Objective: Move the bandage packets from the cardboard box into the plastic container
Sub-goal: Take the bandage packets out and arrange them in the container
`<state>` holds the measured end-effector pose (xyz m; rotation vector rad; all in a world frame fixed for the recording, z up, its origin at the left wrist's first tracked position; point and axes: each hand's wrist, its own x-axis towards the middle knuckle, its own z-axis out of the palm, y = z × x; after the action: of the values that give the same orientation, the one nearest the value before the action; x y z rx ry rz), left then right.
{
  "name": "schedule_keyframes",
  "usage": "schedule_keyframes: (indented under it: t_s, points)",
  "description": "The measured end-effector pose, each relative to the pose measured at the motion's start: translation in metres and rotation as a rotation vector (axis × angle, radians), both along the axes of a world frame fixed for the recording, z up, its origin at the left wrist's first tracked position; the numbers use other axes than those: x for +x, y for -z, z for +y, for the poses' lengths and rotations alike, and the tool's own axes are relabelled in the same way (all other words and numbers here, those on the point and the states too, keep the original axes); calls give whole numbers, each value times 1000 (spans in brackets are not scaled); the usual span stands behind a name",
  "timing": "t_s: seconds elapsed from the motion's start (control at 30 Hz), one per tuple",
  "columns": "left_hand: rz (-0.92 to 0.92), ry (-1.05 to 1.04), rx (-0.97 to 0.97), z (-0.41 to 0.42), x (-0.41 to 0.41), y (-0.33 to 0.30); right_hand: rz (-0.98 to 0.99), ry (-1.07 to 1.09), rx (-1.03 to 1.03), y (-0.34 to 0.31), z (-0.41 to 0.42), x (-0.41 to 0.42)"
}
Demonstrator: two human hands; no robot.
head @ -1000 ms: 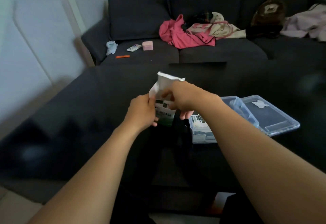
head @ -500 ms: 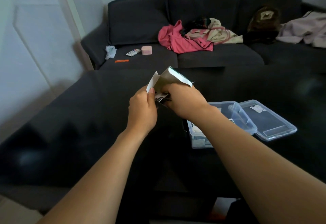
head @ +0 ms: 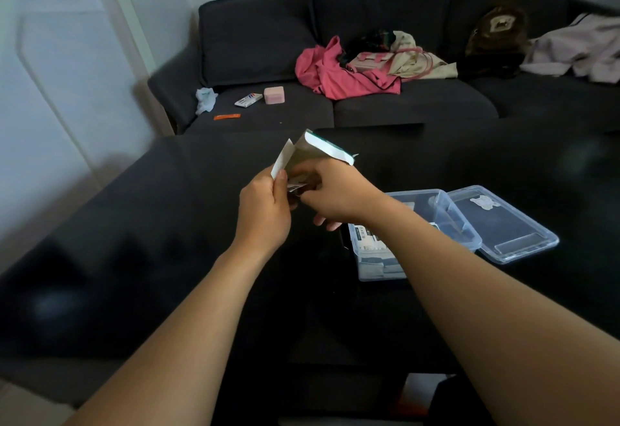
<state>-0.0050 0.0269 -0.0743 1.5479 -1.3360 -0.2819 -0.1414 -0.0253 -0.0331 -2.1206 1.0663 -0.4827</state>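
Cardboard, pale and thin, is what both hands are busy with above the dark glossy table (head: 134, 258). Both bare forearms reach forward from the lower edge of the view and meet near the middle. The left hand (head: 265, 211) is turned knuckles up, its fingers curled, the thumb pinching a white flap of the cardboard box (head: 310, 152). The right hand (head: 330, 192) comes in from the right with the wrist bent, its fingers curled around the box from that side; the lowest fingers hang loosely under the palm. The box is held in the air over the table, tilted, its open end flaps spread; one flap shows a white face with a green edge. A small printed piece shows between the two hands, too hidden to tell what it is.

Just right of the hands, resting on the table, sits the plastic container (head: 449, 214), clear and rectangular with rounded corners. Flat white bandage packets (head: 369, 241) with dark print lie stacked inside it. Its clear lid (head: 503, 224) lies flat just beside it on the right.

Behind the table stands a dark grey fabric sofa (head: 255, 36) with a crumpled pink garment (head: 335, 73) on its seat.
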Motion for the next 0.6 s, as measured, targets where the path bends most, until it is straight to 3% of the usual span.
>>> schedule_keyframes:
  t_s: [0.1, 0.2, 0.33, 0.47, 0.6]
  points:
    - [7, -3, 17, -2, 2, 2, -38, -12, 128, -5, 4, -2]
    - [34, -9, 4, -2, 4, 3, -203, 70, 197, -7, 7, -4]
    - [82, -19, 22, -2, 6, 4, -323, 255, 33, -3, 1, -3]
    - [105, -2, 30, -1, 4, 3, -11, 298, -436, 3, 3, 3]
    - [34, 21, 7, 0, 3, 2, 244, 185, -524, 2, 8, 6]
